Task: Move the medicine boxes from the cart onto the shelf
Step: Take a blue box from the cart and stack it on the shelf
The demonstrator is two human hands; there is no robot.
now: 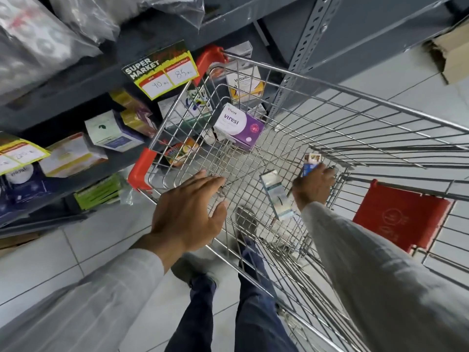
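A wire shopping cart [330,102] with red corner guards stands against a grey metal shelf [83,80]. Inside the cart lie a purple and white box marked "virest" [238,127], a slim pale box [275,193] and an orange box [181,153] at the near-left wall. My right hand [314,186] reaches down into the cart and is shut on a small blue and white box [311,163]. My left hand [189,212] rests flat on the cart's near rim, fingers spread, holding nothing.
The shelf holds several medicine boxes [111,130] and a yellow "Super Market" price tag [160,69]. Plastic-wrapped goods [38,34] sit on the upper shelf. A red child-seat flap [398,214] hangs at the cart's right end. A torn cardboard box [454,57] sits at right. The floor is white tile.
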